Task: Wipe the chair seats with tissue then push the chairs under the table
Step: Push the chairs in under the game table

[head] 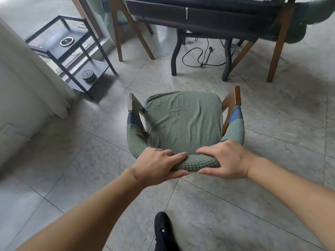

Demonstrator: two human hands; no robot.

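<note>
A wooden chair with a green textured cover stands on the tiled floor in front of me, its seat (183, 120) facing the dark table (203, 13) at the top of the view. My left hand (159, 164) and my right hand (224, 160) both grip the padded green backrest (196, 163) at its top, thumbs on my side and fingers over the seat side. A stretch of floor separates the chair from the table legs. No tissue is visible.
Two other chairs (126, 28) (282, 33) stand at the table's left and right. A black cable (201, 58) lies under the table. A black shelf unit (72, 51) holding round objects stands at the left beside a white curtain. My black shoe (163, 230) is below.
</note>
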